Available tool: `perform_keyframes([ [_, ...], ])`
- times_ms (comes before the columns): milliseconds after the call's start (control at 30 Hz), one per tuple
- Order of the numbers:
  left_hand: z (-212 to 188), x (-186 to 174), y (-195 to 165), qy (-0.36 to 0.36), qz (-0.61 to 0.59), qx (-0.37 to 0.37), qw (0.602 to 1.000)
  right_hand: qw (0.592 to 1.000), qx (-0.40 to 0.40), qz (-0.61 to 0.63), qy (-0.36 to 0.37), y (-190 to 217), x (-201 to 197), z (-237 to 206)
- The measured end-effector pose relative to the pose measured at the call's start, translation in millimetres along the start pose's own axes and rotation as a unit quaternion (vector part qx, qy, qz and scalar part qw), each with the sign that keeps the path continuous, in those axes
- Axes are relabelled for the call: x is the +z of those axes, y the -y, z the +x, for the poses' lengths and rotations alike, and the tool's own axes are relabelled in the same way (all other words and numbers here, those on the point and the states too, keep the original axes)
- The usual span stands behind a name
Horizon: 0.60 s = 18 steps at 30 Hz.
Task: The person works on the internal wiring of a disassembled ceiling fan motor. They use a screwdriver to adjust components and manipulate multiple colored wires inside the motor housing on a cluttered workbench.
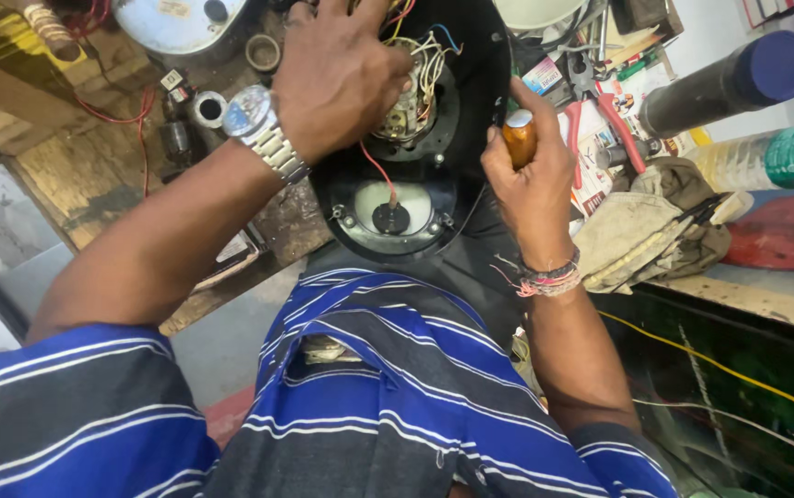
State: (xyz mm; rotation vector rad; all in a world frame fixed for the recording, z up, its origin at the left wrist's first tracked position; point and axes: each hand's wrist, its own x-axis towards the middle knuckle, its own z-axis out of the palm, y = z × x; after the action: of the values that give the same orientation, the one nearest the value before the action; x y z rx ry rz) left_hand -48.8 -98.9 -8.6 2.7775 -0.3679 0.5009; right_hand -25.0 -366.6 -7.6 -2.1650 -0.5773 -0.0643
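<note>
At the top centre of the frame my left hand (337, 78) presses flat on the black housing (471, 83), fingers spread over the wires (424, 60). My right hand (531, 180) is clenched around the orange screwdriver handle (519, 136) at the housing's right edge. I should keep the tool straight and the housing braced, clear of the wires.

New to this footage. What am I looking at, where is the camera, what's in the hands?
There is one view, from a camera on the person's head looking down past a blue striped shirt. No robot: two bare hands work on an opened black appliance housing with a small motor and loose wires inside. The left hand, with a wristwatch, rests on the wiring. The right hand grips an amber screwdriver handle. On the cluttered bench to the right lie red-handled pliers, a beige cloth and a dark tube.
</note>
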Motion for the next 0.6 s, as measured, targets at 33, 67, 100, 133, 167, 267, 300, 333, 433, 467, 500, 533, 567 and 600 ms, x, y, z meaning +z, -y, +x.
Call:
perform_keyframes([
  [33, 0.9, 0.5, -1.2, 0.001, 0.025, 0.003, 1.000, 1.000, 0.017, -0.002, 0.002, -0.1, 0.9, -0.3],
  [67, 0.6, 0.1, -2.6, -0.012, 0.015, 0.006, 1.000, 1.000, 0.006, 0.002, -0.002, -0.3, 1.6, -0.3],
  [100, -0.1, -1.1, -3.2, -0.026, 0.008, 0.010, 1.000, 1.000, -0.007, 0.007, -0.007, -0.2, 2.7, -0.4],
  [133, -0.6, -2.3, -3.5, -0.040, 0.000, 0.014, 0.999, 1.000, -0.019, 0.013, -0.011, -0.3, 3.6, -0.2],
  [167, -1.4, -3.6, -3.8, -0.036, -0.007, 0.009, 0.999, 0.999, -0.028, 0.003, -0.015, -0.1, 4.7, -0.2],
  [267, -1.2, -4.9, -3.8, -0.024, -0.017, -0.005, 1.000, 0.999, -0.038, -0.015, -0.021, 0.1, 6.4, -0.4],
  [300, -0.7, -4.1, -4.3, -0.017, -0.015, -0.009, 1.000, 0.999, -0.028, -0.015, -0.018, 0.2, 6.7, -0.7],
  [333, -0.6, -2.8, -5.1, -0.010, -0.014, -0.013, 1.000, 1.000, -0.016, -0.016, -0.015, 0.3, 6.3, -1.3],
  [433, -1.7, 0.1, -4.4, -0.047, 0.042, 0.020, 0.998, 0.999, 0.007, -0.033, -0.008, 0.6, 5.3, -2.9],
  [467, -2.2, 0.3, -3.2, -0.039, 0.023, 0.014, 0.999, 0.999, -0.015, -0.035, -0.013, 0.6, 5.2, -3.2],
  [500, -3.4, 0.2, -2.3, -0.031, 0.003, 0.009, 0.999, 0.998, -0.036, -0.037, -0.019, 0.9, 5.3, -3.7],
  [533, -4.2, -0.1, -1.5, -0.021, -0.018, 0.003, 1.000, 0.997, -0.056, -0.040, -0.023, 1.0, 5.6, -3.8],
  [567, -5.3, -0.8, -0.7, -0.014, -0.023, -0.004, 1.000, 0.998, -0.052, -0.037, -0.025, 1.3, 6.4, -4.1],
  [600, -5.9, -1.6, -0.2, -0.006, -0.029, -0.011, 1.000, 0.998, -0.047, -0.034, -0.026, 1.6, 7.3, -4.3],
])
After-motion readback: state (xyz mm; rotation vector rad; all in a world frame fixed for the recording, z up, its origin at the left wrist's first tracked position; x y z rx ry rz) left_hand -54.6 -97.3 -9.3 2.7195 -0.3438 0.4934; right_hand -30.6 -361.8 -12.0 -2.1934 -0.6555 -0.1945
